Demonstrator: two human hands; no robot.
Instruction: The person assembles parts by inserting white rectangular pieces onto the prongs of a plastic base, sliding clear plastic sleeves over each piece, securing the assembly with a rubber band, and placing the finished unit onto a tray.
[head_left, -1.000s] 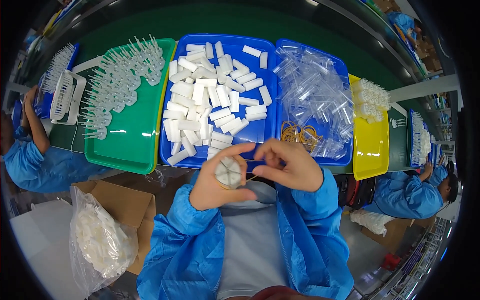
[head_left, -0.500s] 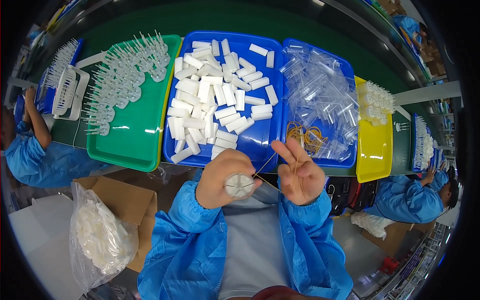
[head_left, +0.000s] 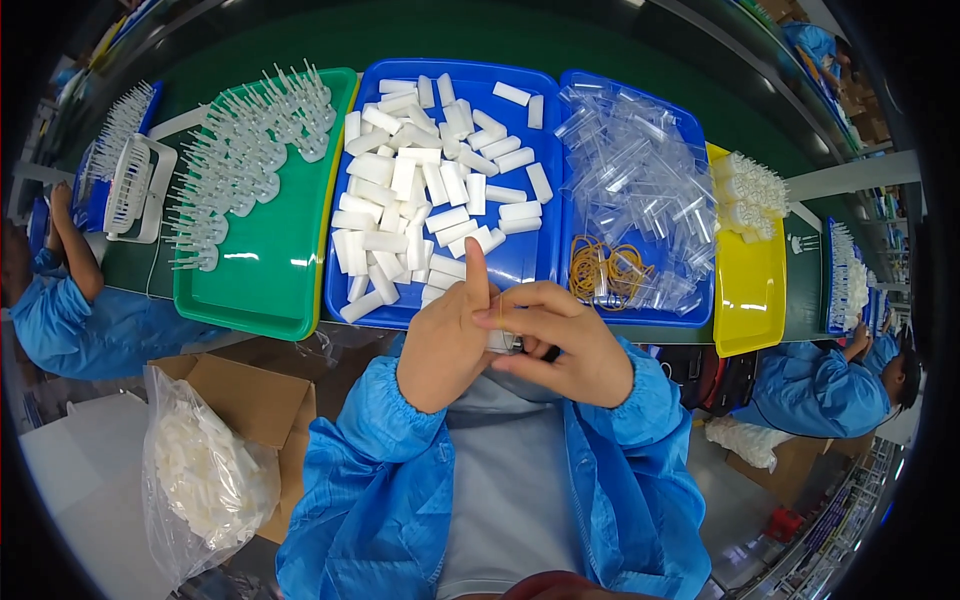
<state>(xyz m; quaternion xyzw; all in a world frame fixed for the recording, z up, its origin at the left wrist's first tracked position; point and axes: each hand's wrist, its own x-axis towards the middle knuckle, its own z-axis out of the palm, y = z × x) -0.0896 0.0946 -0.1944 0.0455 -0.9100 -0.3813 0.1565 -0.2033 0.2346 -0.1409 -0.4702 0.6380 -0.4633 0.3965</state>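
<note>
White bundle [head_left: 503,341] sits clamped between both hands, mostly hidden, just off the desk's [head_left: 640,333] near edge. Left hand [head_left: 445,345] wraps it, index up; right hand [head_left: 560,345] closes over (fingers curled tight). Blue tray [head_left: 520,262] rim just beyond; open room only toward the torso.

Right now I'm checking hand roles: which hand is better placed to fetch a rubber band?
Right hand, probably: the rubber bands lie on its side; the left hand is farther away.
</note>
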